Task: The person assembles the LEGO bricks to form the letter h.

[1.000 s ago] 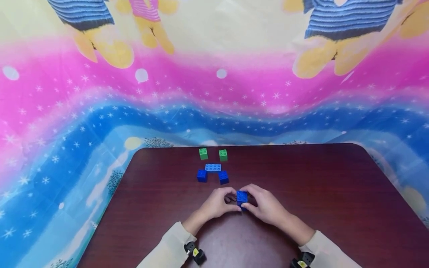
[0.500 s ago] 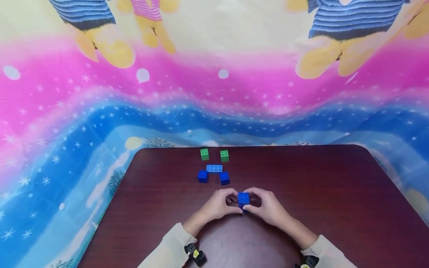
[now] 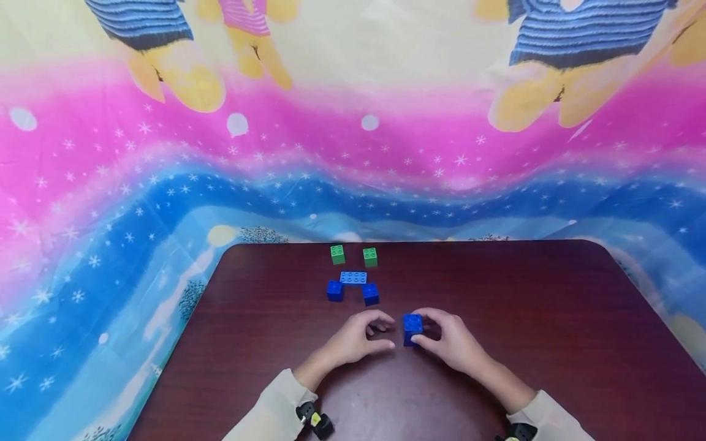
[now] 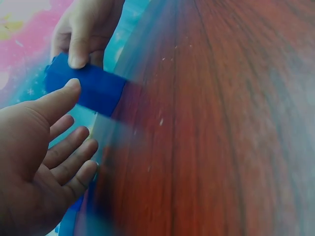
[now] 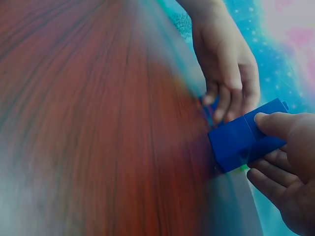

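Two dark blue toy building bricks point(image 3: 410, 324), stacked one on the other, are pinched between the thumb and fingers of my right hand point(image 3: 455, 343). The seam between the stacked bricks point(image 5: 246, 135) shows in the right wrist view. My left hand point(image 3: 354, 338) is just left of the stack, its thumb and fingers spread apart with nothing between them. Beyond the hands stand two single dark blue bricks, a left one point(image 3: 334, 291) and a right one point(image 3: 371, 294). Between and slightly behind them lies a light blue eight-stud brick point(image 3: 353, 278).
Two green bricks, a left one point(image 3: 337, 255) and a right one point(image 3: 370, 257), stand near the far edge of the dark brown table point(image 3: 524, 294). A printed cloth point(image 3: 331, 141) hangs right behind the table and along its left side.
The left hand's fingertips have come away from the stacked bricks, and a gap now shows between. The right hand has carried the stack slightly to the right.
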`<state>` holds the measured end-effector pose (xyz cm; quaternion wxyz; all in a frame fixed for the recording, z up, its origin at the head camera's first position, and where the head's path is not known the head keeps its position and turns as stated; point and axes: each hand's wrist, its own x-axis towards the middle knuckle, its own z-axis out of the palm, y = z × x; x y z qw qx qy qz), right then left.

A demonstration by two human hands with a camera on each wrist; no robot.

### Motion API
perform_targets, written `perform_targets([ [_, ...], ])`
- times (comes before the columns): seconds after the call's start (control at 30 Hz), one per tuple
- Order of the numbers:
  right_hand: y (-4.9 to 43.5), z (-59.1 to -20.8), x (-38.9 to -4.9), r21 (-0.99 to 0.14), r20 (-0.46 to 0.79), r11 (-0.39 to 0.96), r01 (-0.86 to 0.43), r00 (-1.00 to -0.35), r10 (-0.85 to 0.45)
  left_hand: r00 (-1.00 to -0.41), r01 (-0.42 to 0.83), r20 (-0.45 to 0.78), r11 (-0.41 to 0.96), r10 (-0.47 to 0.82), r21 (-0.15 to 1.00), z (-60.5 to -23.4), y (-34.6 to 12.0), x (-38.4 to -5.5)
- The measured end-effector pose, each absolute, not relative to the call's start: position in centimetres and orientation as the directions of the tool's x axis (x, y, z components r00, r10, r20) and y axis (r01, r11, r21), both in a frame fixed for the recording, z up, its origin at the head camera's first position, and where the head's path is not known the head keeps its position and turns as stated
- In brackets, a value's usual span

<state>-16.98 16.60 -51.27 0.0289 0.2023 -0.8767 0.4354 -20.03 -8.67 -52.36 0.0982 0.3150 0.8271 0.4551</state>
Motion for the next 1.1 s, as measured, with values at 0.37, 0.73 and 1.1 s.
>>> perform_targets([
  [0.37,20.5,-51.0,-16.3,-0.742,0.176,0.580,-0.337,-0.932,-0.316,-0.820,0.440,0.163,0.423,0.549,0.792,-50.5,-11.7,-20.1],
  [0.73,24.5,-50.2,-15.5,-0.678,0.150,0.679,-0.282,-0.957,-0.248,-0.873,0.411,0.217,0.419,0.437,0.810,-50.1,-14.6,-21.3],
  [1.1,28.2,-49.7,-15.0,-0.631,0.147,0.729,-0.265,-0.964,-0.223,-0.928,0.343,0.223,0.444,0.299,0.828,-49.4,-17.0,-22.9],
])
